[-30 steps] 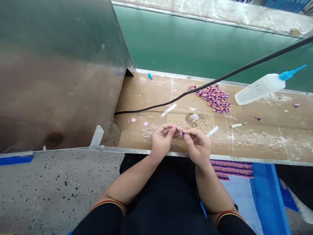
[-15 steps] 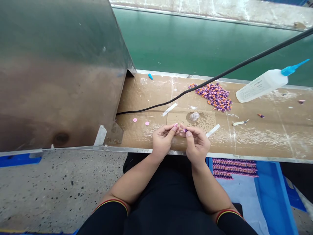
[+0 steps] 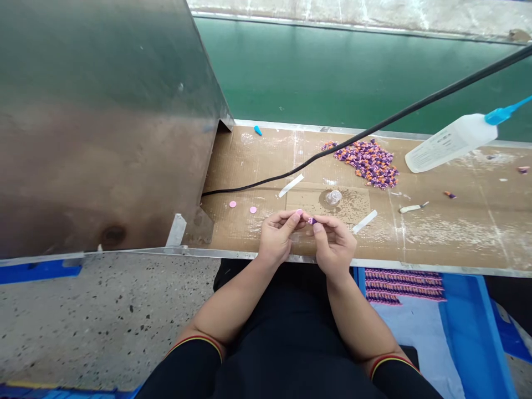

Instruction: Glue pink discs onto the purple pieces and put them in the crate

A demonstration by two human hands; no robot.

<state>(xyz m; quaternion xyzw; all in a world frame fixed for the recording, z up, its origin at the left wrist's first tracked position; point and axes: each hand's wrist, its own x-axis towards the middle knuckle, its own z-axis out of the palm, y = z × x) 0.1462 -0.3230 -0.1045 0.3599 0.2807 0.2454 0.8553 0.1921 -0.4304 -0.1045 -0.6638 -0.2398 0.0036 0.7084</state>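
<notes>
Near the front edge of the cardboard-covered bench, my left hand (image 3: 277, 235) pinches a pink disc (image 3: 299, 212) between thumb and fingers. Close on its right, my right hand (image 3: 336, 244) pinches a small purple, pink and orange piece (image 3: 311, 221). The two held things are close together; whether they touch is too small to tell. Just beyond my hands stands a small clear container (image 3: 333, 197). Two more pink discs, one (image 3: 233, 204) and another (image 3: 253, 210), lie to the left. A pile of small purple and orange pieces (image 3: 374, 163) lies farther back.
A black cable (image 3: 282, 175) crosses above the bench. At the right are a white bottle (image 3: 453, 143) with a blue nozzle, a small brush (image 3: 413, 208) and a loose piece (image 3: 449, 195). A metal housing (image 3: 103, 138) fills the left. Below right, a blue tray (image 3: 477, 332) holds rows of pieces.
The purple piece in my right hand has come closer to the pink disc and the fingertips of my left hand. The whole view has shifted slightly.
</notes>
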